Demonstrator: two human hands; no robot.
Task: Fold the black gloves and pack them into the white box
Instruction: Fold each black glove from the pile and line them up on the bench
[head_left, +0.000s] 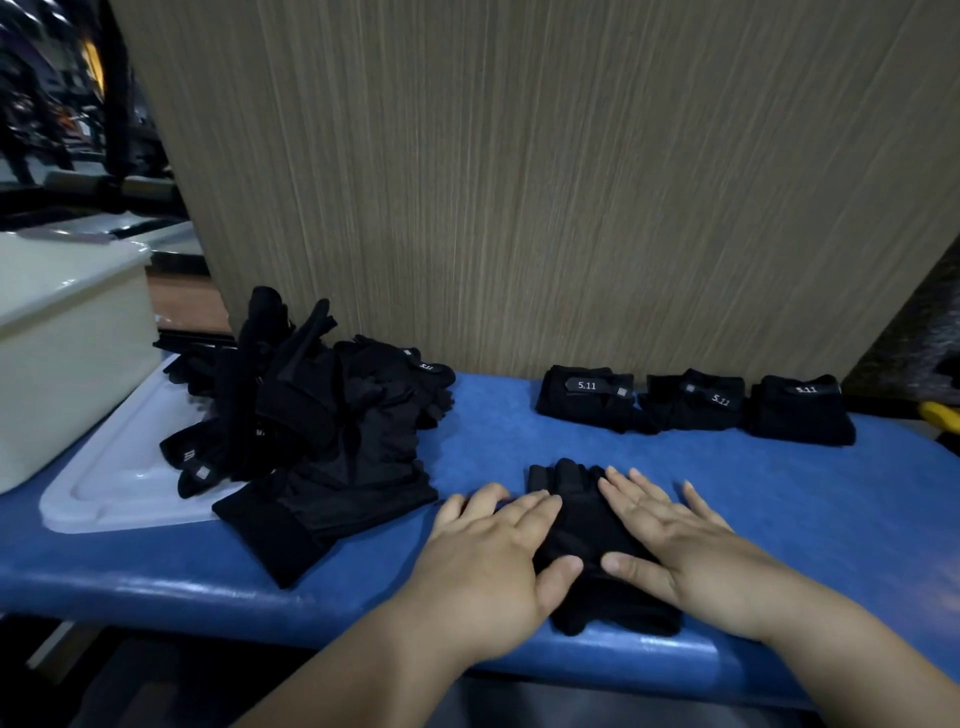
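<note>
- left hand (493, 561) and right hand (691, 551): both flat, fingers straight, pressing one black glove (613, 613) onto the blue table (519, 441) (nothing clenched)
- white box (67, 353): far left
- unfolded glove pile (322, 441): partly on a white tray (114, 488) beside the box
- three folded gloves (696, 402): row at back right

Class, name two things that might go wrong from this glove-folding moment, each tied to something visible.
1. The glove flattened under the left hand and right hand lies near the blue table's front edge; it may slip off.
2. The glove pile is heaped unevenly; a nudge might scatter it.
</note>
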